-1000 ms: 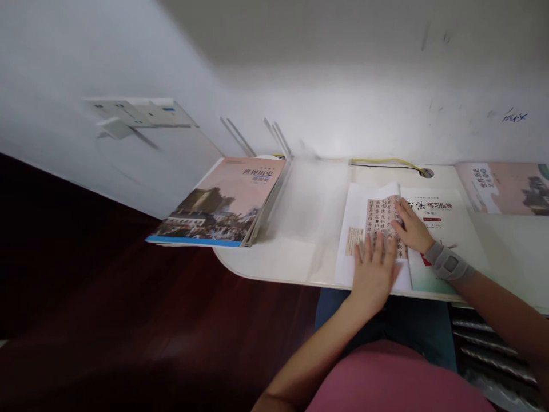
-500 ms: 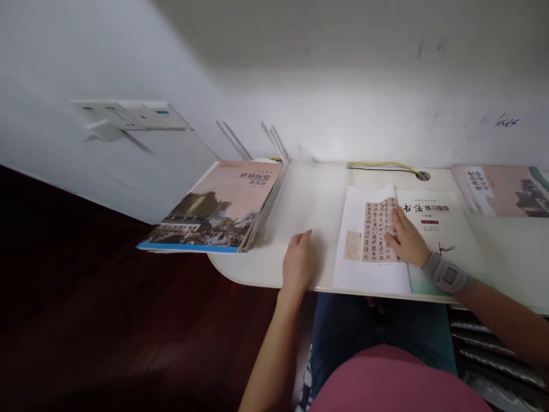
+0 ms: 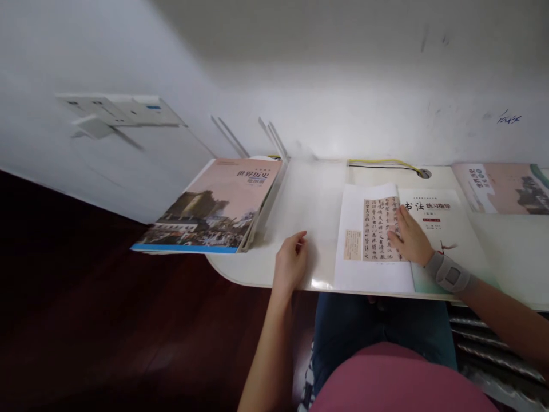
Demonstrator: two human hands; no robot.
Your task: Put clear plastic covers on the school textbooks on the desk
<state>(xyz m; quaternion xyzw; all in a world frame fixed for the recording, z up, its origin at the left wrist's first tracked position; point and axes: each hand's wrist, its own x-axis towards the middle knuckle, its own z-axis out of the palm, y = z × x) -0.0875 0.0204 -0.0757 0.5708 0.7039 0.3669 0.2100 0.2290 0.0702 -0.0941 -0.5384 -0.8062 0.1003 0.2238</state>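
A workbook (image 3: 446, 252) lies spread with its covers up on the white desk. Its white back cover (image 3: 349, 252), printed with a block of calligraphy, is on the left. My right hand (image 3: 409, 237), wearing a grey wristband, is open and rests flat across the spine. What looks like a clear plastic sheet (image 3: 326, 223) extends left from the workbook. On or just above that sheet, near the desk's front edge, is my left hand (image 3: 290, 260). It stands on its side, fingers loosely bent and apart, with nothing visible in it.
A stack of pink-covered history books (image 3: 210, 212) overhangs the desk's left end. Another pink book (image 3: 501, 189) lies at the back right. A yellow cable (image 3: 386, 162) runs to a desk hole (image 3: 424, 173). Wall sockets with a plug (image 3: 92, 127) are at left.
My left hand has shifted slightly left and its fingers show more of a gap. My right hand stays on the workbook. The whole view has moved a little.
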